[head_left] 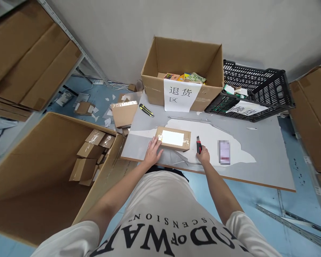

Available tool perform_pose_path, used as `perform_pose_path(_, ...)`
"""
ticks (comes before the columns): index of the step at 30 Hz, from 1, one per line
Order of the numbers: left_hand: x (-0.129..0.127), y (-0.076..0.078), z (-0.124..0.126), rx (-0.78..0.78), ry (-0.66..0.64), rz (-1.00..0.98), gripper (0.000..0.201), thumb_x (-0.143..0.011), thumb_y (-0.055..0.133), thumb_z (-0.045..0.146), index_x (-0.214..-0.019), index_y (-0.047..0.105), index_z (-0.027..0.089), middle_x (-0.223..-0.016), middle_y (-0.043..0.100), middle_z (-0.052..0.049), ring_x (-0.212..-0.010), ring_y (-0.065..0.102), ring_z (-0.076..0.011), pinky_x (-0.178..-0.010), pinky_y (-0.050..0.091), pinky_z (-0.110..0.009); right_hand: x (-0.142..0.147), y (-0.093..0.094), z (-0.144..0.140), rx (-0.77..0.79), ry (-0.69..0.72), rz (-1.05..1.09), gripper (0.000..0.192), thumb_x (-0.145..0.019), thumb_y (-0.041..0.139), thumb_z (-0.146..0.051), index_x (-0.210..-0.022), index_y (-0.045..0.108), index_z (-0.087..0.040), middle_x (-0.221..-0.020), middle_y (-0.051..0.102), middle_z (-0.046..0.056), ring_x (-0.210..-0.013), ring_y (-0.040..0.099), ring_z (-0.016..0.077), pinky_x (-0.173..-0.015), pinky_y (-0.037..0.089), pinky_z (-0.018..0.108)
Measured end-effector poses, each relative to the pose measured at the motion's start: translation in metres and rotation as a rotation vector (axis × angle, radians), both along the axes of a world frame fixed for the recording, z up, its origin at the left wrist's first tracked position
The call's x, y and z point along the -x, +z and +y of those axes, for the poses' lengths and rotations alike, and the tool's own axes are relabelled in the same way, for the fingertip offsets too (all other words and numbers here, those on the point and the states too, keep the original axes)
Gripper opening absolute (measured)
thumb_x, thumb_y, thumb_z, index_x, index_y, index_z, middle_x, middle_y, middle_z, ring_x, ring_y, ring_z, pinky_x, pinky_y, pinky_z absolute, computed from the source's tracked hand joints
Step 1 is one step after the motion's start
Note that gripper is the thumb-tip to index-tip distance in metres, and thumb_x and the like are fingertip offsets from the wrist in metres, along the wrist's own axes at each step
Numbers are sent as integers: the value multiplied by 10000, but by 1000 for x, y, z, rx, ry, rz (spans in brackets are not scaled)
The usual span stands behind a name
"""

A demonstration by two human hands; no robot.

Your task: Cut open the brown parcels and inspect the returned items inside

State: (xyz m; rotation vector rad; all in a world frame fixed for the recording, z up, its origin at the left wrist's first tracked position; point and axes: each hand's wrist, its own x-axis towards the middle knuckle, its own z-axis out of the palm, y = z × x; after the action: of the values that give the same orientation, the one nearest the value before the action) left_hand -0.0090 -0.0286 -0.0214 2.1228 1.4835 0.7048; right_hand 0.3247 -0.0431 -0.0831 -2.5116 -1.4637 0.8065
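Note:
A small taped cardboard parcel with a white label lies flat on the grey table. My left hand rests with spread fingers against the parcel's left end. My right hand is just right of the parcel, closed around a red and black utility knife that points away from me. A blurred phone-sized item lies to the right of that hand.
A yellow and black knife lies at the table's back left. Behind stand an open carton with a paper sign and a black plastic crate. A big carton of small boxes stands at left on the floor. Metal shelving flanks both sides.

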Motion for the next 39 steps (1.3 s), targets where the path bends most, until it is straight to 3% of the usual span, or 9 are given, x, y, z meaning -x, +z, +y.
perform_pose_path(5, -1, 5, -2, -45, -163, 236, 496, -901, 430, 306, -1378, 393, 174, -1487, 303, -158, -1406, 188, -302, -1108, 134, -571, -5, 21, 11, -247, -87, 187, 624, -718, 501, -235, -1325, 397, -135, -1127, 597, 131, -1010, 573, 243, -890, 439, 370)
perform_pose_path(9, -1, 10, 3, -60, -242, 338, 564, -885, 457, 331, -1417, 332, 192, -1506, 257, -153, -1409, 161, -325, -1082, 26, -633, -3, 64, 37, -443, -205, 321, 585, -792, 331, -243, -1372, 343, -169, -1050, 633, 83, -855, 612, 194, -782, 488, 345)
perform_pose_path(11, -1, 11, 7, -68, -295, 362, 592, -876, 475, 356, -1423, 322, 190, -1512, 238, -152, -1410, 157, -322, -1084, 6, -627, 6, 92, 50, -488, -72, 382, 579, -814, 319, -251, -1389, 326, -186, -1072, 633, 73, -856, 618, 185, -768, 498, 333)
perform_pose_path(14, 0, 12, 11, -82, -356, 368, 624, -867, 486, 385, -1428, 314, 172, -1515, 234, -150, -1413, 159, -299, -1116, 20, -563, 31, 132, 64, -549, 345, 346, 583, -802, 453, -254, -1376, 381, -181, -1270, 563, 95, -1104, 552, 222, -939, 434, 363)
perform_pose_path(17, 0, 10, 11, -87, -372, 350, 659, -859, 492, 400, -1437, 294, 150, -1513, 244, -148, -1415, 164, -280, -1138, 61, -494, 62, 158, 71, -440, 765, 326, 568, -825, 482, -198, -1386, 397, -236, -1361, 512, 56, -1225, 484, 221, -1007, 385, 357)
perform_pose_path(20, 1, 9, 10, -79, -371, 340, 688, -848, 501, 420, -1442, 282, 151, -1515, 244, -143, -1415, 162, -279, -1139, 72, -474, 88, 165, 79, -308, 995, 234, 558, -852, 484, -172, -1385, 400, -312, -1318, 558, 21, -1175, 534, 217, -948, 427, 343)
perform_pose_path(23, 2, 8, 9, -66, -374, 337, 709, -837, 507, 442, -1445, 276, 159, -1519, 237, -135, -1418, 150, -280, -1138, 65, -467, 104, 163, 89, -217, 1092, 114, 534, -872, 496, -198, -1380, 408, -335, -1192, 636, 34, -1044, 608, 217, -816, 469, 305)
perform_pose_path(30, 2, 7, 11, -43, -366, 294, 751, -813, 519, 499, -1440, 283, 159, -1521, 233, -132, -1419, 139, -284, -1135, 60, -467, 123, 164, 106, -132, 1190, -33, 514, -904, 459, -216, -1397, 385, -337, -1100, 661, 40, -917, 638, 200, -654, 431, 235)
perform_pose_path(39, 4, 9, 14, -57, -380, 276, 777, -790, 538, 517, -1429, 297, 147, -1518, 229, -154, -1416, 144, -295, -1129, 73, -465, 132, 167, 112, -72, 1200, -100, 529, -888, 458, -196, -1384, 397, -370, -1048, 670, 21, -830, 639, 177, -638, 412, 236)
